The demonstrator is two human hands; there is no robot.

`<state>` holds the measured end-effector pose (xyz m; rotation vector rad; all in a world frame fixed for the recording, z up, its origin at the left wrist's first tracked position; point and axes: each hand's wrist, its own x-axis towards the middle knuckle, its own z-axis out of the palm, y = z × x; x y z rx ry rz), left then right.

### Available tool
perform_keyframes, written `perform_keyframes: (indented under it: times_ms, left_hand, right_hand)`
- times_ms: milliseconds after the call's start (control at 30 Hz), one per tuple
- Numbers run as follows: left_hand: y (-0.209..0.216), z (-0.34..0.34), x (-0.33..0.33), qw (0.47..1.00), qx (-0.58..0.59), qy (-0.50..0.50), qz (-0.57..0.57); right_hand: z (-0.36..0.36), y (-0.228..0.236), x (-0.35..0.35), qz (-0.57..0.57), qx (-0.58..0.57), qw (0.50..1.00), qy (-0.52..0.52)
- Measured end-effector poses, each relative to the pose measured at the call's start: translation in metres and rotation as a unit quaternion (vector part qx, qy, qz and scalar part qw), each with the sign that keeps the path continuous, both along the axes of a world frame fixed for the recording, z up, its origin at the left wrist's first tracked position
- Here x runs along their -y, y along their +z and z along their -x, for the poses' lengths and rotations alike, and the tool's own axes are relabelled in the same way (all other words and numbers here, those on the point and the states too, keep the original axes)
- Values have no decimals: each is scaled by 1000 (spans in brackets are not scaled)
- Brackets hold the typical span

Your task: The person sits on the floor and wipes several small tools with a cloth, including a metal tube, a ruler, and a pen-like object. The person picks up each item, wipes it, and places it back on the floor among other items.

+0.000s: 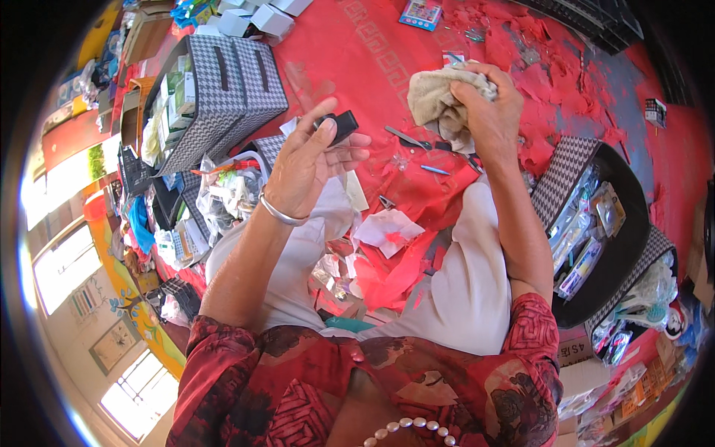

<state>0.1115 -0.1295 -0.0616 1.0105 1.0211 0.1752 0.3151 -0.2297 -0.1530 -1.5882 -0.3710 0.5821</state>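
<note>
My left hand (307,160) is raised over my left knee, its thumb pressing a small black boxy object (343,127) against the fingers. What kind of object that is I cannot make out. Farther right, my right hand (491,112) grips a crumpled beige cloth (432,97), bunched in the fingers and hanging down below them. On the red floor covering between the hands lie a pair of scissors (408,138) and a blue pen (435,170). A torn piece of white paper (387,230) rests on red scraps between my legs.
To the left stands a houndstooth storage box (246,82) filled with small cartons, with clear plastic bags (227,195) beside it. At the right an open houndstooth box (622,223) holds packaged items. Torn red scraps (551,89) cover the floor at the upper right. White boxes (272,20) sit at the top.
</note>
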Motion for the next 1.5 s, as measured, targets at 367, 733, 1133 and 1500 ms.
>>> perform_keyframes:
  times_ms: [367, 733, 1133, 1500]
  left_hand:
    - [-23, 2, 8, 987, 55, 128, 82]
    - [-40, 32, -8, 900, 150, 158, 377]
    - [-25, 15, 0, 928, 104, 125, 335]
    - [-36, 16, 3, 933, 153, 233, 227]
  right_hand:
    - [81, 40, -23, -107, 352, 913, 177]
    - [60, 18, -17, -121, 240, 961, 59]
    - [60, -6, -14, -70, 268, 954, 110]
    - [71, 9, -12, -90, 20, 987, 131]
